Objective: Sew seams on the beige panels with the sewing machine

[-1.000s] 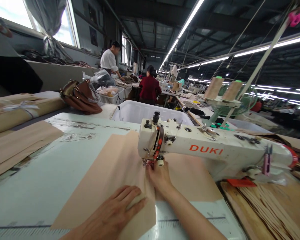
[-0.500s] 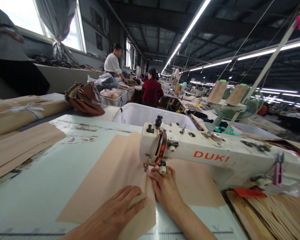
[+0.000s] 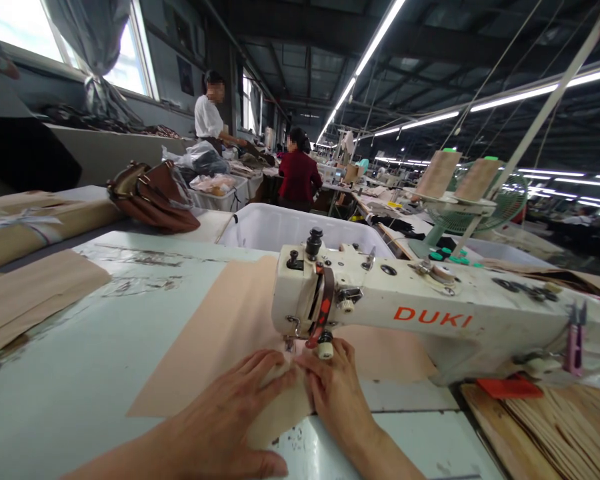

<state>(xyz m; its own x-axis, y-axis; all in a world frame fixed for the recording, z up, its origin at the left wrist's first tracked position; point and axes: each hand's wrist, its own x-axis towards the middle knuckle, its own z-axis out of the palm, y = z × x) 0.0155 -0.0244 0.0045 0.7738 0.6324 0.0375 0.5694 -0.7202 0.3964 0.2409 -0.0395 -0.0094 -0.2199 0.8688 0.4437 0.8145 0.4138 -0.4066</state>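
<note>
Both hands, the left hand [image 3: 240, 407] and right hand [image 3: 337, 393], pressed flat on the tan cloth [image 3: 230, 340], gripping nothing. Fingers sat close to the sewing machine [image 3: 380, 303] needle and might get poked.

Both hands press a tan fabric piece [image 3: 230, 327] flat under the sewing machine [image 3: 380, 307]: left hand [image 3: 225, 420] spread on it, right hand [image 3: 337, 393] beside the needle. A white bin [image 3: 280, 227] stands behind.

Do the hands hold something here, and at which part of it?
Nothing is gripped. Both the left hand and the right hand lie flat on the near end of the beige cloth, just before the sewing machine.
</note>
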